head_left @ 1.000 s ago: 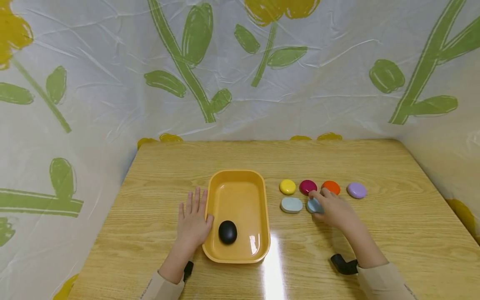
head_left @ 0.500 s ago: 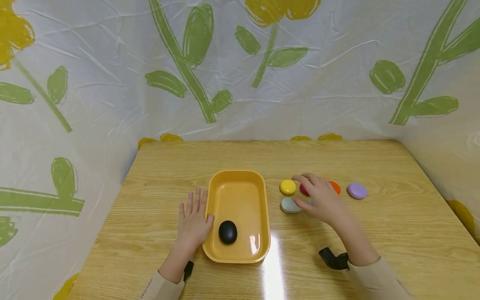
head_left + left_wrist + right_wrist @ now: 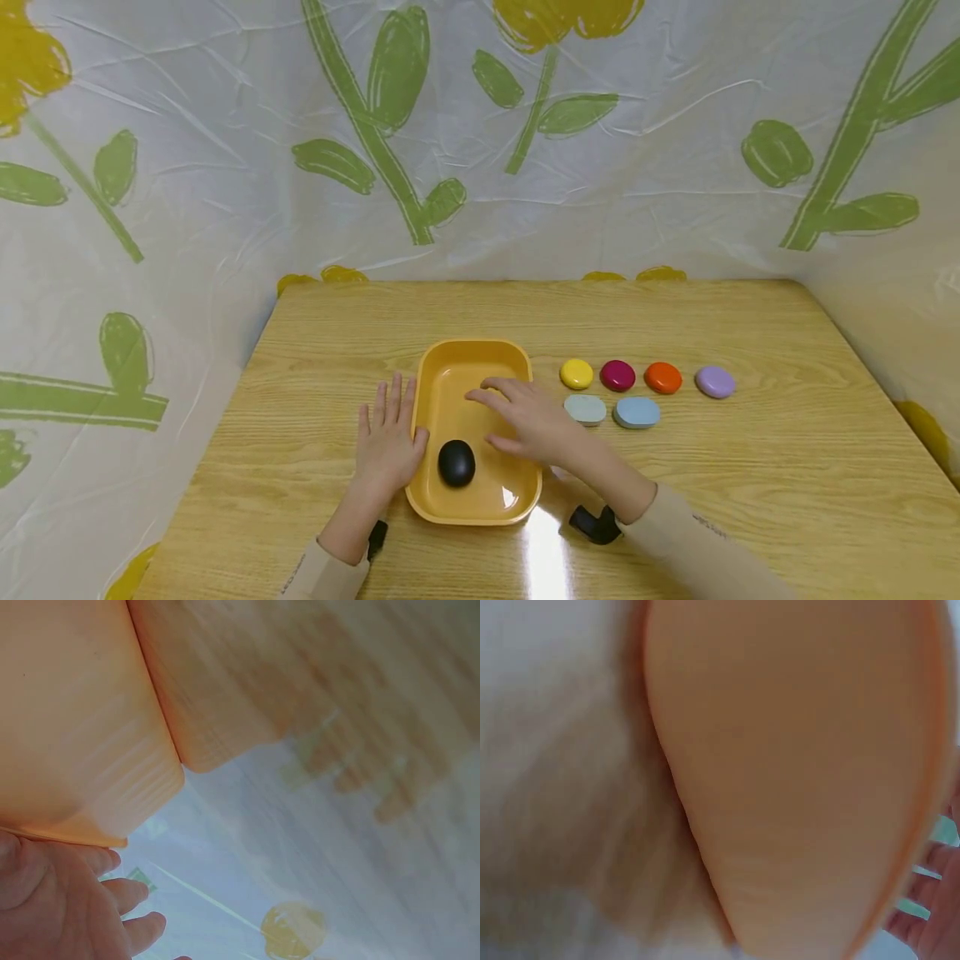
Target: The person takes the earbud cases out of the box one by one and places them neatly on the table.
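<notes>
A yellow-orange rectangular tray (image 3: 474,510) stands on the wooden table, with a smooth black oval stone (image 3: 457,463) lying inside near its front left. Along the tray's left rim rests my left hand (image 3: 390,450), fingers straight and spread, thumb over the edge; the left wrist view shows its fingers (image 3: 142,934) beside the tray wall (image 3: 67,735). My right hand (image 3: 536,421) hovers over the tray's right side, fingers and thumb apart and holding nothing, to the right of the black stone. In the right wrist view the tray's outer wall (image 3: 795,765) fills most of the picture.
Right of the tray lie yellow (image 3: 577,374), dark pink (image 3: 618,376), orange-red (image 3: 663,377) and lilac (image 3: 716,382) round pieces in a row. Pale green (image 3: 585,409) and light blue (image 3: 637,412) oval pieces lie in front of them. A flower-painted sheet surrounds the table (image 3: 787,500).
My right hand has left the light blue piece and swept left over the pale green one to above the tray. The left hand, the tray and the pieces have stayed put.
</notes>
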### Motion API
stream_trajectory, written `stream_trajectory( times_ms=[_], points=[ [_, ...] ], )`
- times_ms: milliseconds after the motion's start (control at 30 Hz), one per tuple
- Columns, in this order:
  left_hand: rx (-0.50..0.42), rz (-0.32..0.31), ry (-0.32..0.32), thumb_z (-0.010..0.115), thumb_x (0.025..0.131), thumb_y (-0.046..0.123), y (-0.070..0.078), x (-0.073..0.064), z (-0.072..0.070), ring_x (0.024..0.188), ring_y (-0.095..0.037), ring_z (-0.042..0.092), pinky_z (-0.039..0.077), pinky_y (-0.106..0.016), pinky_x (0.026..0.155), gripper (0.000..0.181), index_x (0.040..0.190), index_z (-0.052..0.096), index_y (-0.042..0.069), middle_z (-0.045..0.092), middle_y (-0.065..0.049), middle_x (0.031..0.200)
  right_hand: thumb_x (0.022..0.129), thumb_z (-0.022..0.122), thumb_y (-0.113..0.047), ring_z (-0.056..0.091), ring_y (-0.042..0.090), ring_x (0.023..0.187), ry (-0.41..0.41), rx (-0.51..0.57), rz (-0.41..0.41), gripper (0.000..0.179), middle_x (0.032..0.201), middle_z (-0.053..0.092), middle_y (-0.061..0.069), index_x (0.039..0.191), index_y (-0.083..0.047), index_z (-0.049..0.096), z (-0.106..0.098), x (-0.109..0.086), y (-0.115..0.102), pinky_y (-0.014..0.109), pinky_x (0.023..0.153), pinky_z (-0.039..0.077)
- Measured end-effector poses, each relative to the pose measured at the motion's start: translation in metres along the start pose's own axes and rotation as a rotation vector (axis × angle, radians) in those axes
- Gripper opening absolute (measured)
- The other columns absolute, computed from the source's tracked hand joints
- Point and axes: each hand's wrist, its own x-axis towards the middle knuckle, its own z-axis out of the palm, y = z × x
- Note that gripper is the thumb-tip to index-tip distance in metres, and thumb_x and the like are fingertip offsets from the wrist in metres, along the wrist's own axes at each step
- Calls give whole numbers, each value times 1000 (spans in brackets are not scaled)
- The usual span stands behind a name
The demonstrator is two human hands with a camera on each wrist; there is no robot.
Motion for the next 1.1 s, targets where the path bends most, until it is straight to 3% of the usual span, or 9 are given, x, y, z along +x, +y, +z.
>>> stream_trajectory(
  times_ms=[267, 433, 733, 1100],
  points=[
    [4, 8, 14, 40, 93, 31, 1, 0, -1, 140, -31, 4, 8, -56, 108, 65, 148, 12, 13, 5, -9, 154, 83, 61, -42, 45, 23, 121, -223, -80, -139, 58, 135, 44, 8, 135, -25, 43, 25, 11, -21, 42, 97, 40],
    [-6, 2, 7, 40, 93, 30, 1, 0, -1, 140, -30, 3, 7, -55, 108, 65, 148, 11, 13, 4, -8, 154, 84, 61, -41, 46, 20, 119, -321, -77, -180, 56, 134, 44, 6, 135, -27, 44, 33, 12, -29, 40, 95, 41],
    [-17, -5, 0, 41, 93, 29, 2, -1, 0, 140, -30, 2, 6, -55, 108, 64, 148, 12, 13, 4, -8, 154, 83, 64, -37, 50, 19, 113, -332, -132, -178, 52, 132, 45, 6, 132, -30, 48, 46, 12, -34, 36, 91, 44],
    [-16, -8, -10, 40, 93, 31, 2, -1, -1, 140, -30, 1, 6, -55, 108, 65, 148, 12, 12, 4, -9, 154, 80, 67, -38, 53, 18, 105, -261, -133, -147, 48, 121, 50, 4, 125, -27, 54, 43, 12, -34, 36, 86, 44]
  ],
)
